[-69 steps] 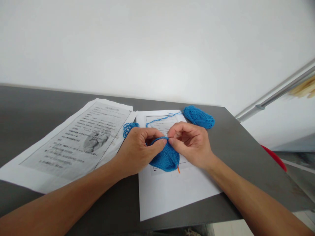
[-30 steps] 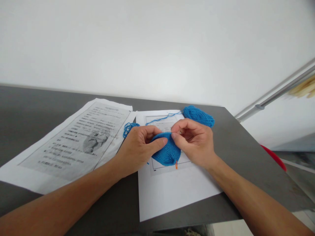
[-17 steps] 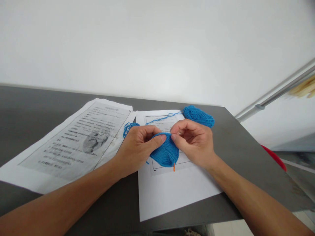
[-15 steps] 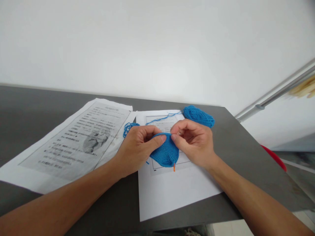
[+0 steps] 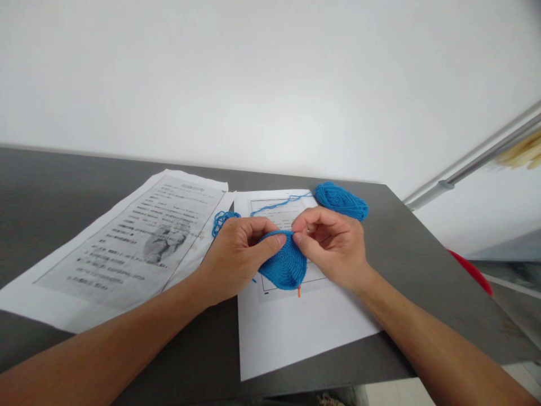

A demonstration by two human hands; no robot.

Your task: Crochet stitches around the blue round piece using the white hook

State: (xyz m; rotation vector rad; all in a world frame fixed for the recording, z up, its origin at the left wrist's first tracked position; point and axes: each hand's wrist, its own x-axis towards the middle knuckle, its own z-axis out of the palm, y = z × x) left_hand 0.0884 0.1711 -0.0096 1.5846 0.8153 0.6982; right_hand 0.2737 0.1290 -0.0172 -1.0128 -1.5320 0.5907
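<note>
Between my two hands hangs a blue crocheted piece (image 5: 285, 263), rounded with a spiral of stitches. My left hand (image 5: 240, 251) pinches its upper left edge between thumb and fingers. At its upper right edge, my right hand (image 5: 333, 239) has thumb and forefinger pinched on the rim. An orange marker (image 5: 299, 291) dangles from the bottom of the piece. Behind my left hand lies a loose tangle of blue yarn (image 5: 222, 221). A yarn strand (image 5: 281, 203) runs across the paper toward the blue skein (image 5: 341, 201).
A printed sheet (image 5: 143, 237) with text and a picture lies on the dark table (image 5: 422, 282) at the left. Another printed sheet (image 5: 279, 344) lies under my hands. A white wall (image 5: 253, 84) rises behind the table; a metal rail (image 5: 477, 163) slants at the right.
Both hands keep their pinch on the crocheted piece. The piece has shifted very slightly downward, and my right hand a touch to the left.
</note>
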